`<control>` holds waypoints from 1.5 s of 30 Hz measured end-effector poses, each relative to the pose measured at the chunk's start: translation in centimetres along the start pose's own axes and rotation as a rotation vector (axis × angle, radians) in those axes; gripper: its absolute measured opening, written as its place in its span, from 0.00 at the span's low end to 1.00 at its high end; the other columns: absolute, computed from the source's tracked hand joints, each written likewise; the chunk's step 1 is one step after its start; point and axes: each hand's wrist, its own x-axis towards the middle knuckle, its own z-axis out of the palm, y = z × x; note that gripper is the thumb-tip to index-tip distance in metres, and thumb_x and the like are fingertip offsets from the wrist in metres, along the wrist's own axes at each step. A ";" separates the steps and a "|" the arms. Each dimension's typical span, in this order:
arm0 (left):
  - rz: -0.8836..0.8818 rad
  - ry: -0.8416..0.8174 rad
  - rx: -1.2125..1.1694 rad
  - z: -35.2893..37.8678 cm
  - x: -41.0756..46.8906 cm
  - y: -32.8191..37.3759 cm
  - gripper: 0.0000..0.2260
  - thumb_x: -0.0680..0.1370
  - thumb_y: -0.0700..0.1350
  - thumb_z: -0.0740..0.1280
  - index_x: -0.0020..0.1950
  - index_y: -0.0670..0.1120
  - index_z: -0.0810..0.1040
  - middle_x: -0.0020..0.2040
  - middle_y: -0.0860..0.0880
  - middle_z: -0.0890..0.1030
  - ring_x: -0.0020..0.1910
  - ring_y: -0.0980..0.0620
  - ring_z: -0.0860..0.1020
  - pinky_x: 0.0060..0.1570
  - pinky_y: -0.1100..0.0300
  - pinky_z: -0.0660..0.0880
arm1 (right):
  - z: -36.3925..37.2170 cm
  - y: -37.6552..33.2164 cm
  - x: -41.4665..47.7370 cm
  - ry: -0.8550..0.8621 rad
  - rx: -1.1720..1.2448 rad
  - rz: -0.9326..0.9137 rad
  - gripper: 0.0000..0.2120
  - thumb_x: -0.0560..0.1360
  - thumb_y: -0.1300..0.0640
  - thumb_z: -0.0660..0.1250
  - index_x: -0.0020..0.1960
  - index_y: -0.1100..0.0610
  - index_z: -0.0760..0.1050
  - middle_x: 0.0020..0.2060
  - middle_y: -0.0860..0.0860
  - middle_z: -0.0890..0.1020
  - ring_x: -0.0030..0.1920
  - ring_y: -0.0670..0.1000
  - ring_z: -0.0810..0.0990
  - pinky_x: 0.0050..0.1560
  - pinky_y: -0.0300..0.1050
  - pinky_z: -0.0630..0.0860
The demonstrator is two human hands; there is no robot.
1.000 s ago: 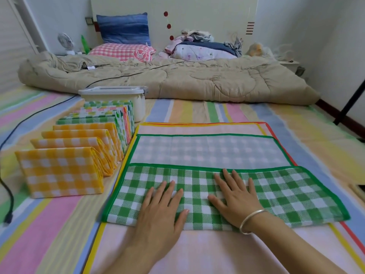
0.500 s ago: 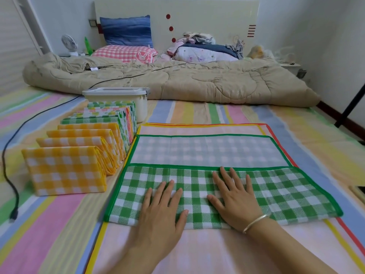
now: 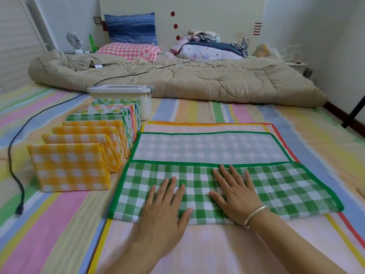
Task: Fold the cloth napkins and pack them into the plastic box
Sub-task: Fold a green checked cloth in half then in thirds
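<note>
On the green napkin [image 3: 286, 186], the left hand [image 3: 166, 210] and the right hand [image 3: 235, 194] stayed spread flat, pressing its first fold; more folding probably remained.

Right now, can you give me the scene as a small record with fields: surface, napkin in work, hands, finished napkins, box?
surface: striped sheet
napkin in work: green checked napkin, near part folded over, on top of other flat napkins
hands: left hand and right hand pressing flat on the folded part, fingers straight
finished napkins: folded napkins standing in a row to the left, yellow ones nearest
box: plastic box behind that row, lid on
</note>
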 end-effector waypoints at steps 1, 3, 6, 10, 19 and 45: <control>-0.024 0.020 -0.013 -0.1 0.0 -0.6 0.36 0.77 0.68 0.30 0.81 0.55 0.49 0.80 0.51 0.42 0.80 0.49 0.42 0.75 0.48 0.41 | 0.0 0.0 -0.1 0.001 0.011 0.001 0.50 0.56 0.25 0.15 0.76 0.41 0.30 0.77 0.42 0.35 0.76 0.49 0.32 0.75 0.59 0.32; -0.112 0.042 -0.001 -0.5 -0.2 -2.6 0.41 0.71 0.70 0.23 0.80 0.55 0.44 0.80 0.50 0.40 0.80 0.49 0.40 0.77 0.47 0.39 | 0.0 0.2 -0.3 -0.008 0.024 -0.001 0.48 0.57 0.25 0.15 0.74 0.39 0.28 0.76 0.42 0.34 0.76 0.48 0.32 0.75 0.58 0.31; -0.225 -0.026 0.034 -0.4 -0.8 -5.3 0.44 0.63 0.72 0.16 0.77 0.59 0.32 0.79 0.50 0.33 0.78 0.49 0.32 0.77 0.45 0.35 | 0.1 0.0 -0.4 0.004 0.047 0.002 0.43 0.59 0.25 0.18 0.72 0.39 0.27 0.76 0.42 0.34 0.76 0.48 0.31 0.74 0.57 0.31; -0.241 -0.089 0.056 0.2 -0.9 -5.6 0.45 0.59 0.71 0.13 0.75 0.57 0.26 0.77 0.50 0.28 0.76 0.49 0.28 0.75 0.44 0.32 | -0.5 -0.9 -1.0 0.035 0.068 0.005 0.48 0.56 0.27 0.14 0.75 0.41 0.30 0.76 0.44 0.34 0.76 0.50 0.31 0.74 0.60 0.31; -0.239 -0.078 0.039 0.5 -0.9 -5.8 0.44 0.60 0.72 0.15 0.75 0.59 0.27 0.77 0.52 0.28 0.77 0.53 0.29 0.77 0.46 0.34 | 0.3 -3.4 -4.5 -0.016 0.097 -0.169 0.36 0.70 0.29 0.29 0.77 0.38 0.38 0.76 0.39 0.35 0.76 0.47 0.30 0.73 0.60 0.29; -0.168 -0.082 0.002 -0.1 -1.8 -6.6 0.42 0.66 0.76 0.26 0.78 0.62 0.37 0.79 0.57 0.35 0.78 0.57 0.34 0.77 0.47 0.33 | -0.2 9.9 -8.4 -0.070 -0.015 0.437 0.31 0.78 0.32 0.41 0.77 0.37 0.37 0.78 0.46 0.38 0.77 0.57 0.34 0.74 0.65 0.35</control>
